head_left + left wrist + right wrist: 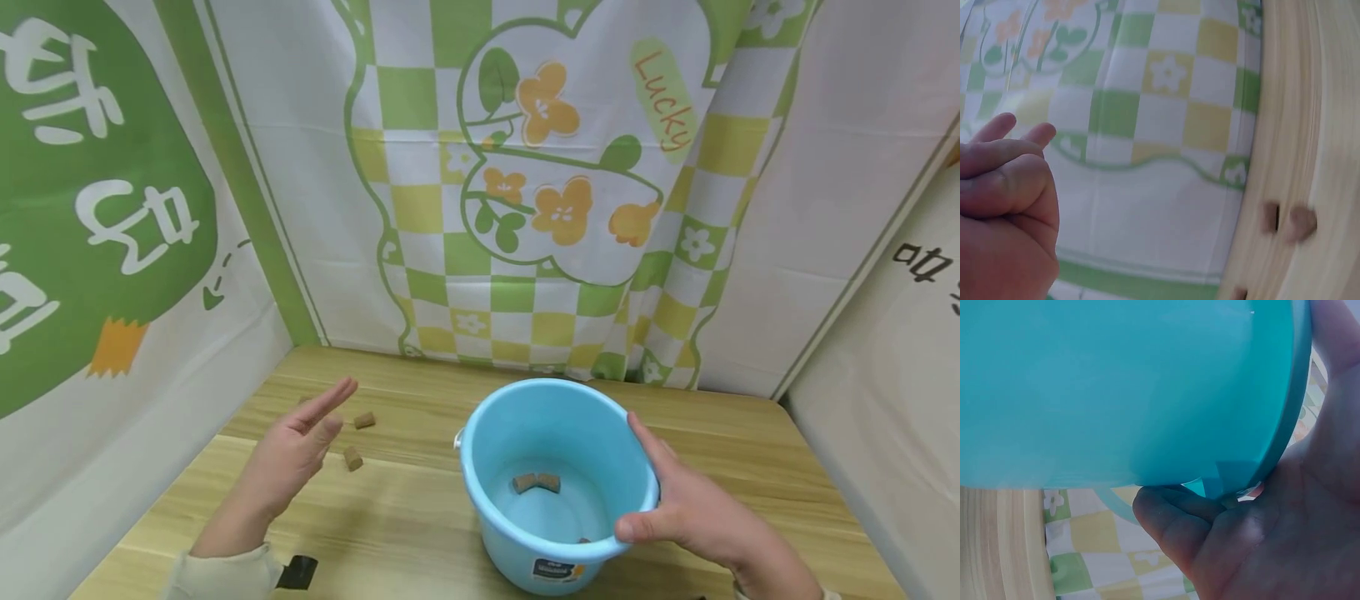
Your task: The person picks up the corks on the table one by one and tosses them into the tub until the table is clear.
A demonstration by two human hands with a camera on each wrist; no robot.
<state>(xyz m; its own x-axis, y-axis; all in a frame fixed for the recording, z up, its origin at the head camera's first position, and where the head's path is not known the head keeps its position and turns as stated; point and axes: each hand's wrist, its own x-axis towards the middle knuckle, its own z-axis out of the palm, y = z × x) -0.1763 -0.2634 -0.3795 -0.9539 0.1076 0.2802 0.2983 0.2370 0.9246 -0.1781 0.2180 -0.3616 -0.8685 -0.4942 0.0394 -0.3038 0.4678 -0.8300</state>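
Observation:
A light blue bucket (487, 533) stands on the wooden table, tilted a little toward the viewer. My right hand (690, 500) grips its right rim, thumb over the near edge and fingers along the outside; the right wrist view shows the bucket wall (1116, 394) close up beside the fingers. Two brown corks (548, 482) lie on the bucket floor, and part of another shows low by the near wall. My left hand (288, 458) hovers over the table at the left with fingers extended, nothing visible in it. Near its fingertips lie a cork (364, 420) and a second cork (352, 458).
Another small brown piece (304, 400) peeks out behind the left hand. A patterned curtain (525, 208) hangs at the table's back edge, with printed cloth walls (112, 208) on both sides. A black strap end (298, 572) sticks out at the left sleeve.

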